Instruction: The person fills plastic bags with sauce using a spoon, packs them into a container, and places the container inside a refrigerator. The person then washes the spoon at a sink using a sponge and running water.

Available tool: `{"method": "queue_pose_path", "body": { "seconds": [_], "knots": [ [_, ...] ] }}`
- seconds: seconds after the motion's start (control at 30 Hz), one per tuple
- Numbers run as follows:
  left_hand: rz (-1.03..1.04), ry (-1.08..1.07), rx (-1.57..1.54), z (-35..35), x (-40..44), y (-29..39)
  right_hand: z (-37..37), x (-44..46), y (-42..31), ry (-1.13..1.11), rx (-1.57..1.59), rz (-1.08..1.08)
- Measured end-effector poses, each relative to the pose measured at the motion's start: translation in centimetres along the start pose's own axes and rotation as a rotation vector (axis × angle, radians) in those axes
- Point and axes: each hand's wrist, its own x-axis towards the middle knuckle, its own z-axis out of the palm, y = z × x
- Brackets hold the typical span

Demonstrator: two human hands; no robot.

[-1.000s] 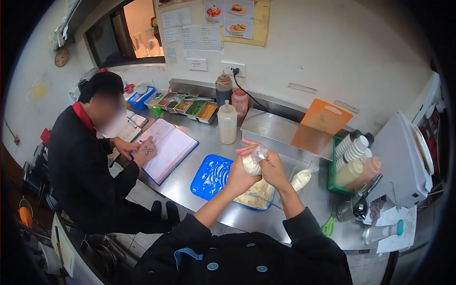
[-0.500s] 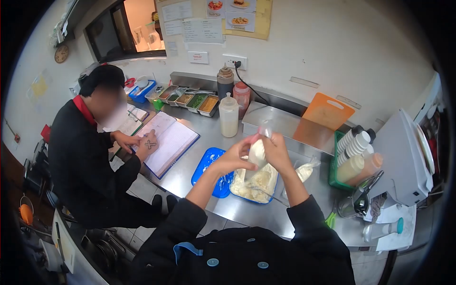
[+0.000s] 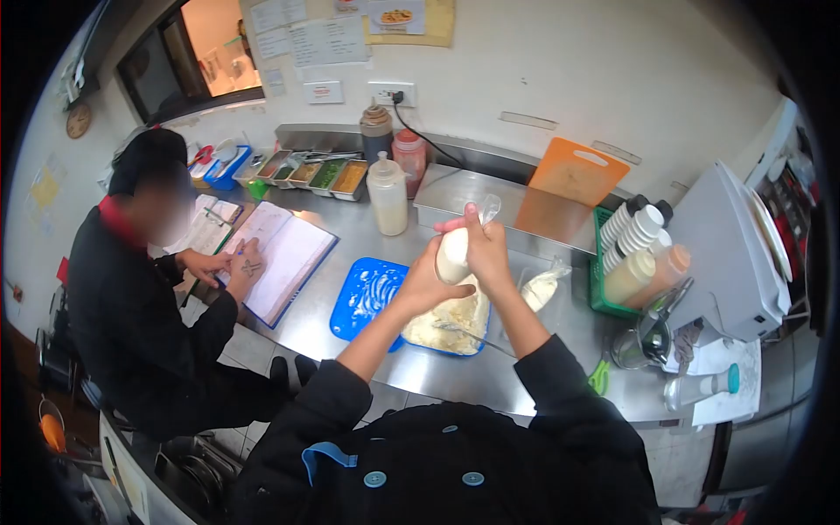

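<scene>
My left hand [image 3: 426, 282] is wrapped round the lower part of a clear piping bag [image 3: 453, 255] filled with a pale cream. At its gathered top, my right hand [image 3: 486, 252] grips the plastic. The bag is held above a tub of pale, lumpy cream [image 3: 437, 334], in which a metal utensil [image 3: 477, 335] rests. Left of the tub lies a blue lid [image 3: 359, 297] smeared with white. Another filled bag [image 3: 544, 287] lies on the counter right of my right hand.
A person [image 3: 144, 289] at the left writes in an open book [image 3: 284, 262]. Squeeze bottles [image 3: 387, 197] and topping trays [image 3: 325, 175] stand behind. To the right are a green basket [image 3: 604, 302] of cups and bottles, an orange cutting board [image 3: 569, 188] and green-handled scissors [image 3: 599, 377].
The view has shifted, so the counter items appear further left. Both hands stay on the bag; the left has closed round it again after loosening half a second ago.
</scene>
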Motion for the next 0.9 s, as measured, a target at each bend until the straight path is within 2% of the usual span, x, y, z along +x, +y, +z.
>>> {"method": "queue_pose_path", "body": {
  "seconds": [0.03,0.07,0.1,0.13,0.17,0.2,0.23,0.3,0.37,0.43,0.47,0.5,0.53,0.57,0.6,0.63,0.7,0.77,0.83,0.9],
  "knots": [
    [0.092,0.282,0.218,1.4,-0.4,0.1,0.1,-0.5,0.1,0.018,-0.008,0.001],
    [0.108,0.307,0.079,2.3,0.1,-1.9,0.1,-1.2,0.2,0.013,-0.129,-0.076],
    [0.111,0.291,0.073,2.0,0.5,-1.5,-0.1,-1.8,0.1,0.008,-0.249,-0.151],
    [-0.056,0.020,-0.024,0.7,0.7,-0.7,-0.7,-2.6,-0.9,-0.106,-0.317,-0.188],
    [-0.228,-0.252,-0.120,-0.5,0.9,-0.4,-1.5,-3.0,-1.7,-0.089,-0.320,-0.180],
    [-0.170,-0.565,-0.373,-1.2,1.2,-0.7,-2.4,-3.5,-2.5,-0.294,-0.189,-0.261],
    [-0.175,-0.575,-0.380,-0.6,1.8,-1.0,-3.3,-4.0,-3.4,-0.501,-0.054,-0.342],
    [-0.021,-1.009,-0.625,0.7,3.1,-1.7,-5.5,-4.8,-4.8,-0.567,-0.131,-0.259],
    [-0.142,-0.772,-0.467,1.7,4.0,-1.3,-8.1,-4.7,-4.8,-0.311,-0.318,-0.290],
    [-0.088,-0.555,-0.550,2.7,5.0,-0.5,-11.4,-4.8,-5.5,0.005,-0.298,-0.112],
    [-0.086,-0.558,-0.550,2.6,5.2,-0.7,-13.5,-4.6,-5.5,0.121,-0.367,-0.095],
    [-0.218,-0.411,-0.496,2.4,5.4,-1.2,-15.7,-4.6,-5.0,0.240,-0.433,-0.076],
    [-0.345,-0.265,-0.436,2.4,5.8,-1.8,-17.7,-4.6,-4.0,0.247,-0.431,-0.076],
    [-0.345,-0.272,-0.434,3.2,6.5,-3.1,-19.5,-4.6,-2.5,0.356,-0.457,-0.057],
    [-0.283,-0.275,-0.240,4.5,7.5,-4.9,-20.8,-4.5,-1.1,0.463,-0.483,-0.041],
    [-0.217,-0.273,-0.048,6.1,8.5,-6.3,-21.5,-4.4,0.0,0.466,-0.485,-0.045],
    [0.066,-0.159,0.454,10.5,10.1,-7.4,-22.5,-4.5,2.6,0.575,-0.912,0.053],
    [0.114,-0.081,0.633,14.9,11.5,-7.8,-24.8,-3.6,8.0,0.592,-0.956,0.124],
    [0.108,-0.065,0.704,17.9,12.5,-8.3,-23.1,-4.1,8.6,0.613,-0.876,0.190],
    [0.101,-0.055,0.773,19.1,13.2,-8.5,-21.5,-4.3,8.3,0.617,-0.975,0.270]
  ]
}}
